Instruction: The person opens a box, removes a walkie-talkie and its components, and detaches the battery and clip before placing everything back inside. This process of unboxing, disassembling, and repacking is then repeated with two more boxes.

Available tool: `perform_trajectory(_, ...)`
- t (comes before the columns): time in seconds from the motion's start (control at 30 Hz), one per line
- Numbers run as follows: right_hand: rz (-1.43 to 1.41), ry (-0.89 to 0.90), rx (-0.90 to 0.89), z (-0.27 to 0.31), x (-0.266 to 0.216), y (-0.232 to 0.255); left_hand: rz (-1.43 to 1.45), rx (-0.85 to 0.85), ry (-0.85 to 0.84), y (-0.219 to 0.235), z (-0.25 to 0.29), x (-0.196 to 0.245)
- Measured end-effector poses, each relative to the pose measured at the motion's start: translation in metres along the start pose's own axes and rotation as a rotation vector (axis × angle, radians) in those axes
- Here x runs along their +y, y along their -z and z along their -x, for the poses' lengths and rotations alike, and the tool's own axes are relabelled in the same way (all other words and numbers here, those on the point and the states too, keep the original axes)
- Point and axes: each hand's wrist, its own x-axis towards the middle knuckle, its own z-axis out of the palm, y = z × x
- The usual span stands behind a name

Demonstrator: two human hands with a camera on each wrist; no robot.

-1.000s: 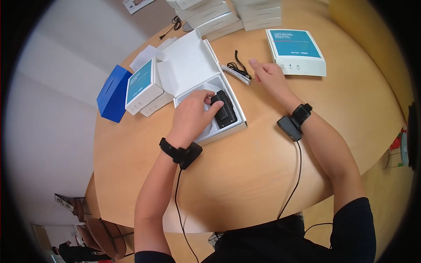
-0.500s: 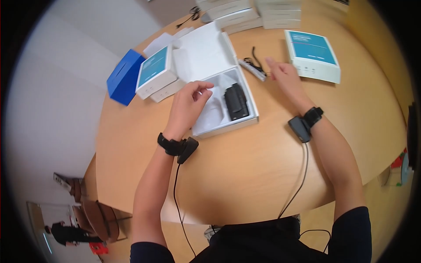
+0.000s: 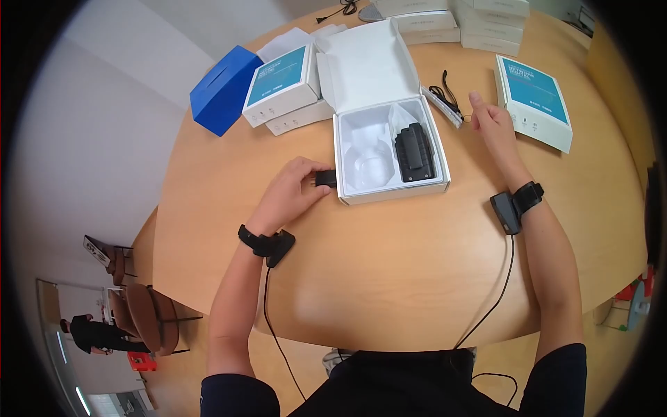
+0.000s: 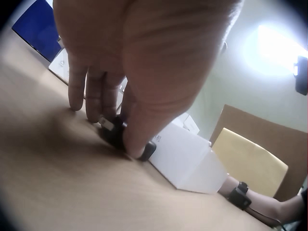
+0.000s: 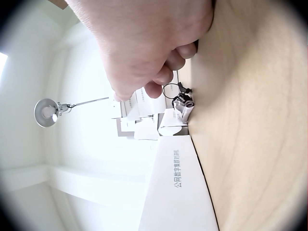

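My left hand [image 3: 288,193] pinches a small black plug-like block [image 3: 325,178] on the table, against the left side of an open white box [image 3: 392,196]. In the left wrist view, the thumb and a finger of the hand [image 4: 144,53] are round the black block [image 4: 113,133]. A black device [image 3: 415,154] lies in the box's right compartment; the left compartment holds nothing. My right hand [image 3: 496,132] rests on the table, fingers loosely curled and holding nothing, beside a small packet [image 3: 445,110] with a black cord. The right wrist view shows this hand [image 5: 149,43] near the packet [image 5: 185,108].
Two closed boxes [image 3: 281,76] and a blue box [image 3: 226,90] stand at the left. White boxes [image 3: 490,28] are stacked at the back, with a teal-topped box [image 3: 535,97] at the right. A black cable [image 3: 337,12] lies at the back edge. A person [image 3: 101,335] stands far left.
My left hand has come off the black device, moved left out of the box and taken hold of the small block beside it. My right hand stays near the packet; the head view has shifted.
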Motion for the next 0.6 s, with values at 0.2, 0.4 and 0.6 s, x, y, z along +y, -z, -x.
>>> perform_trajectory(0.2,-0.011,-0.013,0.004,-0.001,0.0,0.0,0.108,0.268,0.135,0.002,-0.007,0.001)
perform_trajectory(0.4,-0.019,-0.012,-0.027,-0.001,-0.001,0.002,0.064,0.234,-0.181,0.006,-0.022,0.053)
perform_trajectory(0.6,-0.033,-0.004,-0.027,0.0,-0.002,-0.001,-0.157,0.132,-0.333,-0.011,-0.036,0.076)
